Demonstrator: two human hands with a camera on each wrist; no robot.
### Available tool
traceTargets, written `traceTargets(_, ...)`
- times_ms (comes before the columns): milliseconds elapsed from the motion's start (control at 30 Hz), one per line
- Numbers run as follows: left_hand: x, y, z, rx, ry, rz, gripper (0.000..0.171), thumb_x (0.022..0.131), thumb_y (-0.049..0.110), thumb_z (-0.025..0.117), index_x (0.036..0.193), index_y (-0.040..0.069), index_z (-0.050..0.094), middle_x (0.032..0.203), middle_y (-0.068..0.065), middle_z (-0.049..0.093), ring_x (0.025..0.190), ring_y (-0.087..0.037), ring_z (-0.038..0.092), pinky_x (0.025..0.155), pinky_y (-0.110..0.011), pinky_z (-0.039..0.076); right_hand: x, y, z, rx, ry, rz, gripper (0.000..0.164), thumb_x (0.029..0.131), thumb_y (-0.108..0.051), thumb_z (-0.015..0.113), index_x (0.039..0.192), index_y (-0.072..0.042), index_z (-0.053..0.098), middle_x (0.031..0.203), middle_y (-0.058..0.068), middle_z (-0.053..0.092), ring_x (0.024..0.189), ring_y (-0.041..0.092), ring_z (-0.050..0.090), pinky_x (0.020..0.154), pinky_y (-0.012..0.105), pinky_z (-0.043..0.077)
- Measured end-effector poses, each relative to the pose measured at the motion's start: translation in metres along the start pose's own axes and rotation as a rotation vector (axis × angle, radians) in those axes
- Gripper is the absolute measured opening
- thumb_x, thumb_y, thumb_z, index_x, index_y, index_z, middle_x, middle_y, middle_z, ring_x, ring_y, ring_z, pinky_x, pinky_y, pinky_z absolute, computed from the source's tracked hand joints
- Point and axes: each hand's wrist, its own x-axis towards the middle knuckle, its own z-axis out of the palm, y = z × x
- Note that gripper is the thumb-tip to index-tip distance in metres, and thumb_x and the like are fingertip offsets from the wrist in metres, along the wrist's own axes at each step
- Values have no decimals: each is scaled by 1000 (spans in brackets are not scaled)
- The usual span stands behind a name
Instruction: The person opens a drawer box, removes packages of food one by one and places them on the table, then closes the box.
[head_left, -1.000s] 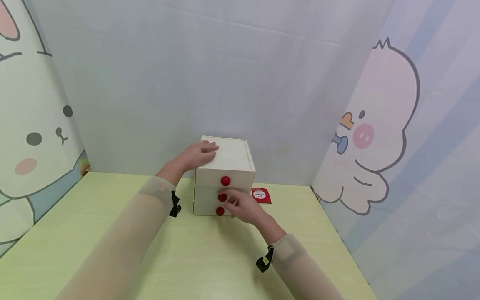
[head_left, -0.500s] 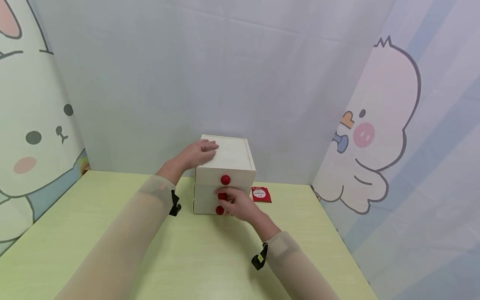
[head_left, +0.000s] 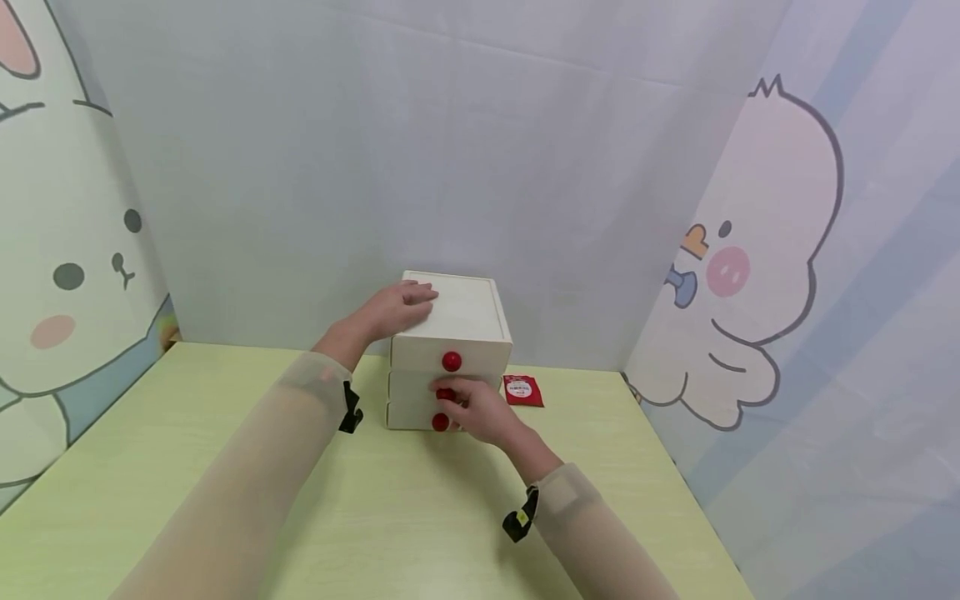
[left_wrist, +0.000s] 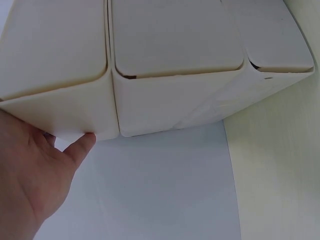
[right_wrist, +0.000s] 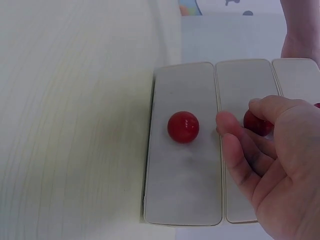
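A small white three-drawer cabinet [head_left: 453, 312] stands at the back of the table in the head view, each drawer front bearing a round red knob. My left hand [head_left: 396, 309] rests on the left part of its top, fingers extended; in the left wrist view the thumb [left_wrist: 82, 149] lies against the side. My right hand [head_left: 483, 410] pinches the middle drawer's red knob [right_wrist: 256, 123] between thumb and fingers. Just beside those fingers is the bottom drawer's knob [right_wrist: 183, 127]. The top drawer's knob [head_left: 452, 361] is untouched. All drawers look flush with the cabinet.
A small red packet [head_left: 523, 391] with a white label lies on the table to the right of the cabinet. Behind the pale yellow-green table [head_left: 405, 517] hangs a grey curtain [head_left: 450, 150], with cartoon-printed curtains on both sides.
My right hand has shifted slightly left and its fingers have closed around the middle knob. The left hand stays on the cabinet top, and the drawers have not visibly moved.
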Motion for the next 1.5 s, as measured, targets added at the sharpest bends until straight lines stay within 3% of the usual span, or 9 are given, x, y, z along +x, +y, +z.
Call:
traceTargets(667,3,1,2,-5,1,6,58,114,42,43,166,19,51,181,-2,35,173,-31,13,139,-60,16,-4,-1,-1,3,-3,19,30,109,-19,71,139,-17,74,109,12,77,81,29,75,71,30,62)
traceTargets(1100,2,1,-1,-27,-8,13,58,115,41,44,167,17,50,182,-4,33,174,-32,11,139,-61,16,-9,-7,-4,1,-42,-10,29,108,-18,71,137,-16,75,113,14,80,75,18,74,70,28,62)
traceTargets(1500,1,-1,0,-25,-8,6,58,115,42,43,167,18,49,182,-3,32,174,-32,10,139,-62,14,-19,-7,-4,-5,-82,-40,32,109,-17,70,140,-20,74,116,11,80,81,36,79,69,26,62)
